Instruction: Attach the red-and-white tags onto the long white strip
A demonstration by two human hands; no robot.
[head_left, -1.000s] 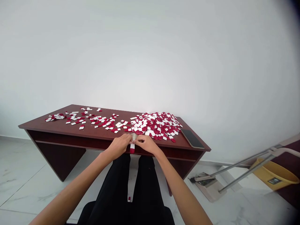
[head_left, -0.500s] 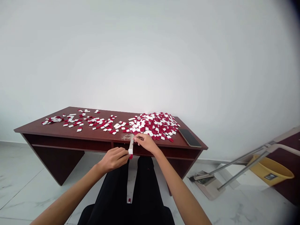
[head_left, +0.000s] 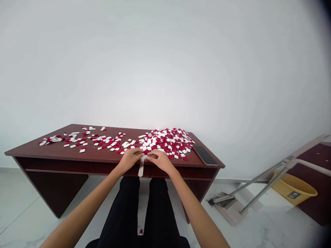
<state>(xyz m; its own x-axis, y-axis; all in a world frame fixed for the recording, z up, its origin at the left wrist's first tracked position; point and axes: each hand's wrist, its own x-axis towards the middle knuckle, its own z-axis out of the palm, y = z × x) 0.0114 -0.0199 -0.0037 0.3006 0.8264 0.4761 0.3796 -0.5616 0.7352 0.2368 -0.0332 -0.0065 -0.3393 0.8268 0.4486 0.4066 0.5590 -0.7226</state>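
Observation:
At the table's front edge, my left hand [head_left: 131,157] pinches one side of a small red-and-white piece [head_left: 145,157]. My right hand [head_left: 159,159] is closed at its other side, thumb and finger together. A pale flat strip with a rounded end [head_left: 141,169] juts over the edge below the piece, close to my left fingertips. How the strip is held or fixed is hidden. Just behind my hands lies a big heap of similar red-and-white pieces [head_left: 170,141]. More are scattered to the left [head_left: 103,140].
A dark phone or tablet [head_left: 205,155] lies at the right end of the reddish-brown table [head_left: 108,156]. On the floor at right are a long-handled dustpan [head_left: 230,210] and a yellow bin [head_left: 294,186]. One small red piece [head_left: 141,231] lies on the floor between my legs.
My left hand has moved up and away from me, carrying the red-and-white piece from the strip's near end to the table edge. My right hand now meets it there. The view has shifted slightly.

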